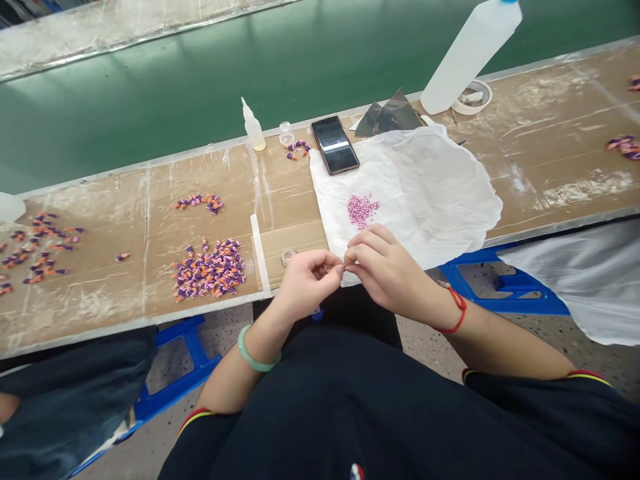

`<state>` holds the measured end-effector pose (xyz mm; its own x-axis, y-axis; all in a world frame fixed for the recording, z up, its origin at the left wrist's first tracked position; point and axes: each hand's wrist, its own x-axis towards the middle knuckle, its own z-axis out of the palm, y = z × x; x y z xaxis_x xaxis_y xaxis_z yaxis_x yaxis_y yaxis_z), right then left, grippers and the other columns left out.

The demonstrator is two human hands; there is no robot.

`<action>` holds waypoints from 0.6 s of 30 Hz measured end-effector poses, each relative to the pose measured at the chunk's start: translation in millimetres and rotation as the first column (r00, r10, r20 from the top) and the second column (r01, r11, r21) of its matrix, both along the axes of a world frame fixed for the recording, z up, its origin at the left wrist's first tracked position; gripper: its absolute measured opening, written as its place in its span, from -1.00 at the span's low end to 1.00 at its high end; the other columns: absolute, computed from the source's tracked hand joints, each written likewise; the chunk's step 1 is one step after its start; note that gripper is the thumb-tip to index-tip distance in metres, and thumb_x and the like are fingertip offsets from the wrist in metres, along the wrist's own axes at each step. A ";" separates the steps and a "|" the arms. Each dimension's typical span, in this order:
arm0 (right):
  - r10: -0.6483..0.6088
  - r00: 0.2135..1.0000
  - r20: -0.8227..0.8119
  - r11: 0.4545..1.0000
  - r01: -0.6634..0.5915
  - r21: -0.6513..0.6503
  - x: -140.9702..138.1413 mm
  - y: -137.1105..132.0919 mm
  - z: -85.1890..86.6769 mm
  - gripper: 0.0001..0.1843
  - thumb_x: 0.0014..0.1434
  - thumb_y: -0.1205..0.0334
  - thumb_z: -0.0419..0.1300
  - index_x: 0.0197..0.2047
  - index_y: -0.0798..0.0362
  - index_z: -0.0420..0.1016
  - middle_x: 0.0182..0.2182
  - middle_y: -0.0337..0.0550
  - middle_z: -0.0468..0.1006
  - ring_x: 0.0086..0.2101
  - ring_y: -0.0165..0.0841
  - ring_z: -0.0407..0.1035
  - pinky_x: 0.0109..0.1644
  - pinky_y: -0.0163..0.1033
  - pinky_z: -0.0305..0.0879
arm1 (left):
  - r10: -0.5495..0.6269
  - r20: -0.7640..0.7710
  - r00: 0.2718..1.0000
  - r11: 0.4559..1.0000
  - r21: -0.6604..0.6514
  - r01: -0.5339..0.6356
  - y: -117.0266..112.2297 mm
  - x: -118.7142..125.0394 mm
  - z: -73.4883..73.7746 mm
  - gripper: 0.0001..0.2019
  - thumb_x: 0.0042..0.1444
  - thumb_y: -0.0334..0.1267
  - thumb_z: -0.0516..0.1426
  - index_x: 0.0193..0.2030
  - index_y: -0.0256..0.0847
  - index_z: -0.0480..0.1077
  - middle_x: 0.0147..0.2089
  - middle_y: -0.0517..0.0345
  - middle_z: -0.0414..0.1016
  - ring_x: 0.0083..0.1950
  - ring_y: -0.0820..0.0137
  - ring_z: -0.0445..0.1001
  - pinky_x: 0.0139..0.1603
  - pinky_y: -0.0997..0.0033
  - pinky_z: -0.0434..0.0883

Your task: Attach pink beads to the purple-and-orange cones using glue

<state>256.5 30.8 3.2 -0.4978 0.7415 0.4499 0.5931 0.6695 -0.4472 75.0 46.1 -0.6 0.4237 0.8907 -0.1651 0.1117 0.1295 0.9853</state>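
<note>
My left hand [309, 281] and my right hand [384, 267] meet at the table's front edge, thumbs and fingers pinched together. Whatever sits between the fingertips is too small to make out. Just beyond my right hand, a little heap of pink beads [362, 211] lies on a white cloth [415, 173]. A small clear round dish [288, 257] is beside my left hand, partly covered by it. Further left is a pile of small purple, orange and pink figures [210, 268], with a shorter row of the same figures [199, 201] behind it.
A phone [335, 145] lies on the cloth's back corner. Behind stand a dropper bottle [253, 127], a small clear cup [286, 133] and a large white bottle [470, 57], near a tape roll [473, 98]. A white strip [261, 255] lies left. Blue stools flank me; another person's sleeve shows lower left.
</note>
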 end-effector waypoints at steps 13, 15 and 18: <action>0.062 0.998 -0.021 0.998 -0.062 0.018 3.0 1.6 12.8 -0.81 0.22 0.46 0.10 -0.38 0.01 0.31 -0.45 -0.16 0.46 -0.38 -0.31 0.24 -0.27 -0.17 0.27 | -0.002 0.020 1.000 0.999 0.036 0.001 -6.3 -2.5 6.3 -0.81 0.02 -0.20 0.21 -0.49 -0.26 0.40 -0.57 0.24 0.32 -0.54 0.54 0.21 -0.53 0.53 0.18; 0.075 0.996 0.045 0.987 -0.081 0.141 3.4 2.7 13.4 -0.82 0.23 0.47 0.09 -0.36 0.01 0.34 -0.43 -0.14 0.48 -0.36 -0.30 0.25 -0.26 -0.17 0.28 | -0.021 0.069 0.997 0.999 -0.035 0.023 -4.8 -4.8 7.3 -0.77 0.04 -0.14 0.24 -0.48 -0.27 0.40 -0.56 0.23 0.34 -0.52 0.52 0.25 -0.50 0.53 0.21; 0.093 0.979 0.181 0.937 -0.148 0.315 6.0 4.2 15.4 -0.83 0.29 0.43 0.09 -0.30 0.01 0.40 -0.36 -0.12 0.53 -0.28 -0.27 0.31 -0.19 -0.13 0.29 | -0.063 0.123 0.990 0.980 -0.178 0.084 -1.9 -9.5 5.1 -0.69 0.04 -0.05 0.28 -0.47 -0.27 0.40 -0.56 0.23 0.34 -0.54 0.54 0.24 -0.54 0.55 0.17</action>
